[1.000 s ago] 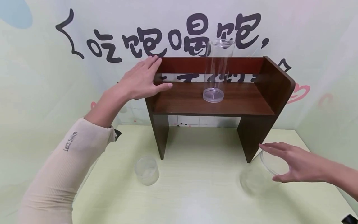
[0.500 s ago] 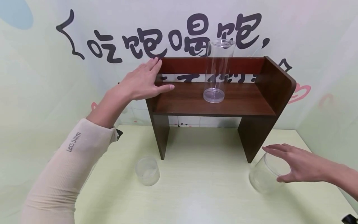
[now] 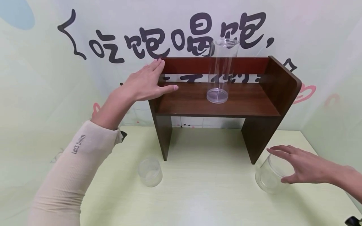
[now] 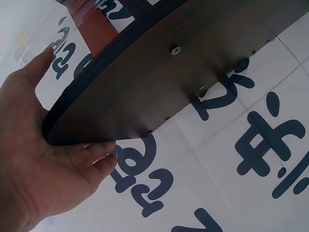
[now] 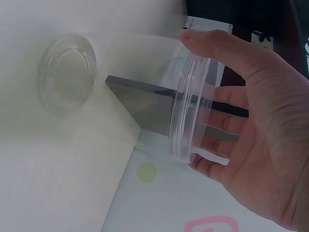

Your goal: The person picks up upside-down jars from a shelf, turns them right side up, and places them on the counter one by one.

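My left hand (image 3: 144, 83) rests flat against the left side panel of a dark wooden shelf (image 3: 243, 105), fingers straight along the outside and thumb on the inside. The left wrist view shows that hand (image 4: 43, 159) straddling the panel's edge (image 4: 159, 82). A tall clear cylinder (image 3: 220, 69) stands upright on the shelf board. My right hand (image 3: 299, 166) grips the rim of a wide clear jar (image 3: 267, 182) on the table by the shelf's right leg, slightly tilted. In the right wrist view, thumb and fingers of that hand (image 5: 260, 130) clasp the jar (image 5: 190, 96).
A small clear cup (image 3: 150, 172) stands on the pale green table (image 3: 203, 194) in front of the shelf's left leg, and shows as the cup (image 5: 67, 72) in the right wrist view. A wall with black lettering stands close behind the shelf. The table's right edge runs near my right forearm.
The wide jar has moved to the right and come more upright under my right hand. My left hand has stayed on the shelf panel.
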A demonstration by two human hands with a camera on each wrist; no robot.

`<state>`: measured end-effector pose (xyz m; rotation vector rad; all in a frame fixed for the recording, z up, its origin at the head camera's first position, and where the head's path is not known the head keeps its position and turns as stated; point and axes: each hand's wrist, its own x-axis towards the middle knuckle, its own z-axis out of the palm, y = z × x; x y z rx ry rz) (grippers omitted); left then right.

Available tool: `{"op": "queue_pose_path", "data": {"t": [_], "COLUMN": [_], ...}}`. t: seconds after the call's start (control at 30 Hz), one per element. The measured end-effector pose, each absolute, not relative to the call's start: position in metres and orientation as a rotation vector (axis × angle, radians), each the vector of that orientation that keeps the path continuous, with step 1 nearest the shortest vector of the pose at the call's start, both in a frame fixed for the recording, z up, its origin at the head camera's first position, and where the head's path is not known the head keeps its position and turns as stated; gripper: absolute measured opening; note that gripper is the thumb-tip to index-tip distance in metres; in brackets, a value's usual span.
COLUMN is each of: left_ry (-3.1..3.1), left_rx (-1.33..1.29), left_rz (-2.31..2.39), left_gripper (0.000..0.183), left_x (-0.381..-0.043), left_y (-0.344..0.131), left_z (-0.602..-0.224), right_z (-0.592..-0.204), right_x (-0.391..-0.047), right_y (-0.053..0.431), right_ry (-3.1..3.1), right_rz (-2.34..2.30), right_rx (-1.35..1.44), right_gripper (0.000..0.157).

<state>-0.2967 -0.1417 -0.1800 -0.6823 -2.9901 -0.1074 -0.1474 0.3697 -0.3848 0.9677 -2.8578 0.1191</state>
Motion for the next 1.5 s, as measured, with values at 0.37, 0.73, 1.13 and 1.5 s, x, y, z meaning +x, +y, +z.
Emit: {"op": "queue_pose_path", "data": {"t": [0.37, 0.73, 1.13, 1.5], "left_ry": [-2.983, -2.974, -2.972, -2.973], "left_rx": [-0.692, -0.696, -0.687, -0.681], "left_rz": [-0.085, -0.08, -0.079, -0.091], "left_gripper": [0.111, 0.105, 0.105, 0.104], "left_x": [-0.297, -0.296, -0.295, -0.294], "left_y": [-0.139, -0.138, -0.138, -0.14], "left_z": [-0.179, -0.178, -0.177, -0.179], "right_z": [-0.38, -0.333, -0.285, -0.253], "right_x": [-0.147, -0.142, -0.151, -0.17], "right_y": [0.366, 0.341, 0.314, 0.286], "right_ry": [-2.921, -2.533, -2.465, -2.421], "right_rz": [0.089, 0.093, 0.472, 0.795], "right_rx": [0.943, 1.121, 1.085, 0.874], "right_gripper": [0.097, 0.087, 0.102, 0.098]}}
